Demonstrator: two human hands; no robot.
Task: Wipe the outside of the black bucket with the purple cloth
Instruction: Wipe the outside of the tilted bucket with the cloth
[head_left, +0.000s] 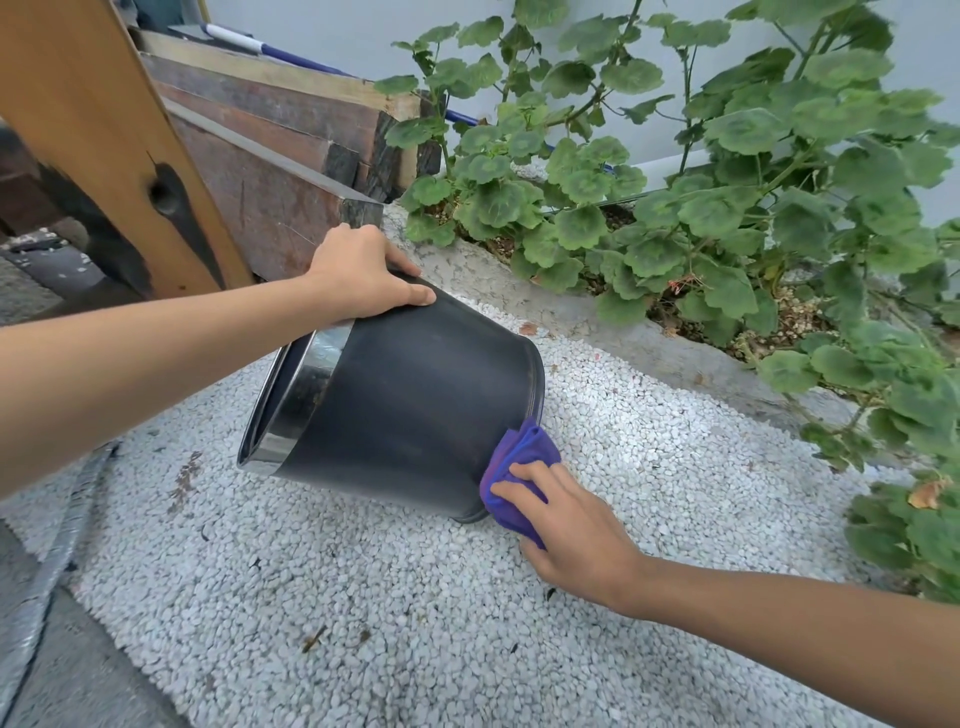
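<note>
The black bucket (415, 400) with a shiny metal rim lies tilted on its side, mouth toward the left, its base edge resting on white gravel. My left hand (363, 275) grips the bucket's upper side near the rim. My right hand (566, 525) presses the bunched purple cloth (519, 457) against the bucket's lower right edge, by the base. Part of the cloth is hidden under my fingers.
White gravel (415, 623) covers the ground. A concrete kerb (597, 322) and a bed of green leafy plants (727, 208) run along the right. Stacked wooden planks (270, 156) and a leaning board (104, 145) stand behind the bucket. A grey hose (52, 561) lies at left.
</note>
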